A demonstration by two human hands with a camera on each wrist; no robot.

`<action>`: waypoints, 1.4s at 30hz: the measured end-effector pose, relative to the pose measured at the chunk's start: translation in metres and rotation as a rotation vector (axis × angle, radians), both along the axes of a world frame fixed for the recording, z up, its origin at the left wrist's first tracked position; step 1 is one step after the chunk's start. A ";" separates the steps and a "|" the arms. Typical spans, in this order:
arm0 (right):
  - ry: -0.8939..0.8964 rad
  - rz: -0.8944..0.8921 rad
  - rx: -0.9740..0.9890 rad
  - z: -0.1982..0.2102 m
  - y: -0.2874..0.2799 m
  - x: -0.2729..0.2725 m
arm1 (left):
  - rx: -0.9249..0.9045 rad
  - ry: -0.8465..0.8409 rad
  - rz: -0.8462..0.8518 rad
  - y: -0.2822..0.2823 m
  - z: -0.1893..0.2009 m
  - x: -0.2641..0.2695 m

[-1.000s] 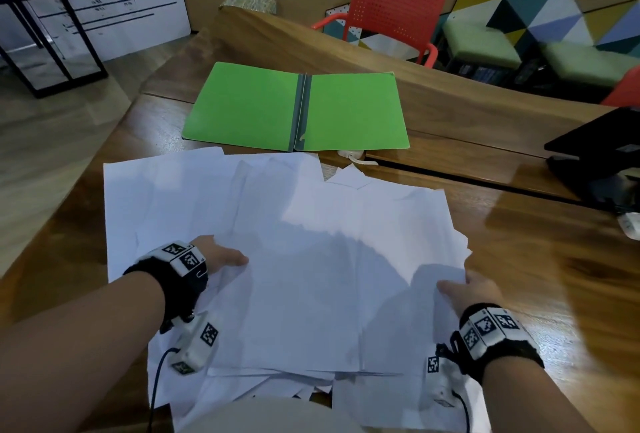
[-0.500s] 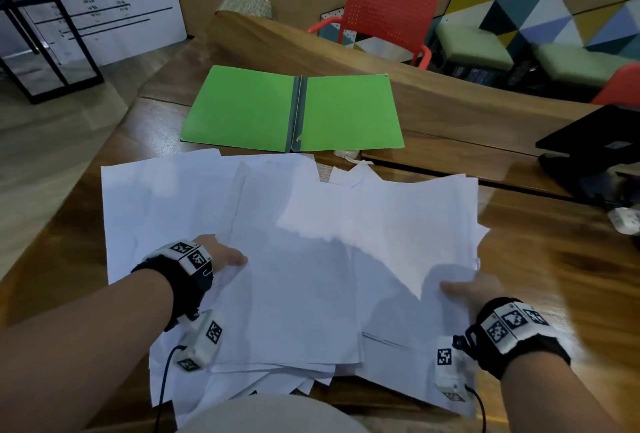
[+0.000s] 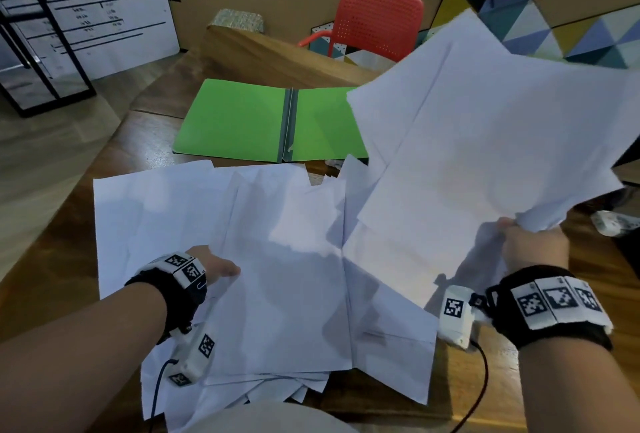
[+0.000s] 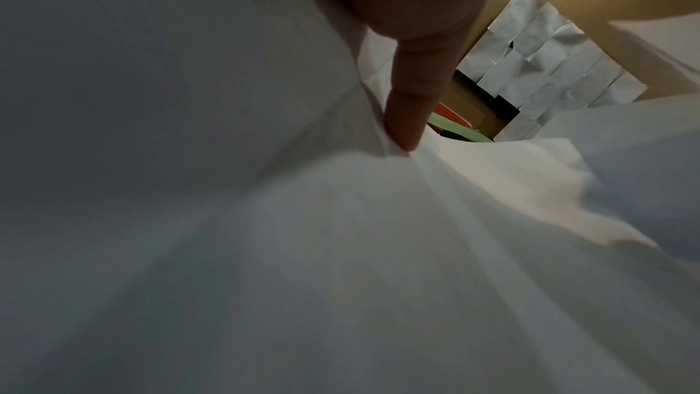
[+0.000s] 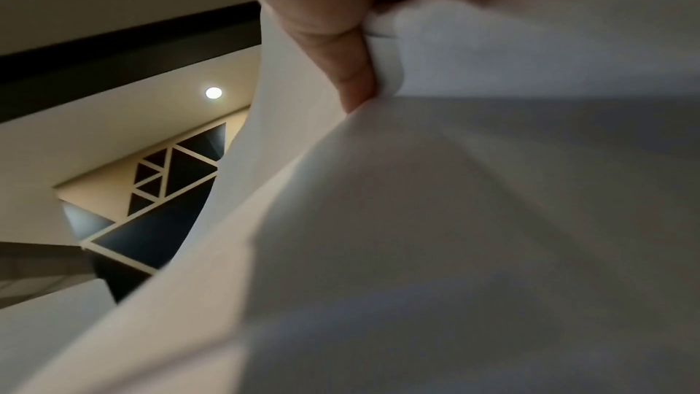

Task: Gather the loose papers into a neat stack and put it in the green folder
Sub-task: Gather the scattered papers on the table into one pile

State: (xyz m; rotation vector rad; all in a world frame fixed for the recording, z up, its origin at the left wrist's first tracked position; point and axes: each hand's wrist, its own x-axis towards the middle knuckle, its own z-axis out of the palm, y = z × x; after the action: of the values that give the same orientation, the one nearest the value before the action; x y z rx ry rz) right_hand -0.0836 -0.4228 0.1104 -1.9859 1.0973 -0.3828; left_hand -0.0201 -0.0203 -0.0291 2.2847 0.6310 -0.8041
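The green folder [image 3: 242, 120] lies open and flat at the far side of the wooden table [image 3: 55, 259]. Loose white papers [image 3: 277, 259] are spread in an untidy overlapping pile in front of it. My right hand [image 3: 519, 228] pinches the near edge of several sheets [image 3: 485, 127] and holds them up, tilted, over the folder's right half. In the right wrist view its thumb [image 5: 352, 77] presses on the sheets [image 5: 492, 220]. My left hand [image 3: 225, 271] holds the pile's left part, fingers hidden under the sheets. Its thumb [image 4: 407, 119] pinches down on the paper [image 4: 341, 250].
A red chair [image 3: 377, 20] stands behind a raised wooden ledge [image 3: 277, 58] beyond the folder. A small white object [image 3: 613, 223] lies at the right edge of the table. A whiteboard [image 3: 79, 9] leans at the far left.
My right hand has lifted a bunch of sheets off the right side of the pile, up and away from me. My left hand has stayed in place.
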 end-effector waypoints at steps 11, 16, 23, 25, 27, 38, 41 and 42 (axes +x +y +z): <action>0.178 0.024 0.241 -0.042 0.040 -0.003 | -0.091 -0.041 0.000 -0.004 0.009 -0.006; 0.030 0.096 0.223 -0.018 0.037 0.015 | -0.111 -0.028 0.009 -0.004 0.014 -0.009; 0.288 0.336 0.240 -0.087 0.066 -0.003 | -0.192 -0.054 0.023 0.003 0.005 -0.008; 0.347 0.405 0.316 -0.110 0.077 -0.014 | -0.190 -0.058 -0.010 0.004 0.003 -0.006; 0.359 0.389 0.323 -0.121 0.087 -0.020 | -0.164 -0.069 -0.021 -0.001 0.013 -0.009; 0.377 0.530 0.172 -0.115 0.101 -0.004 | -0.103 -0.046 -0.091 -0.012 0.013 -0.004; 0.322 0.419 0.221 -0.111 0.093 0.002 | -0.154 -0.027 -0.117 -0.008 0.018 -0.005; 0.313 0.394 0.251 -0.109 0.093 0.003 | -0.161 -0.019 -0.127 -0.007 0.018 -0.003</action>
State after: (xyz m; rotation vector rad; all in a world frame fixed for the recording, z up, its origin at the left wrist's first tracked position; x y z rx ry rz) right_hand -0.0804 -0.3297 0.0011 -2.0122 0.8572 0.2691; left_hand -0.0234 -0.0272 -0.0109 2.1987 0.4002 -0.8593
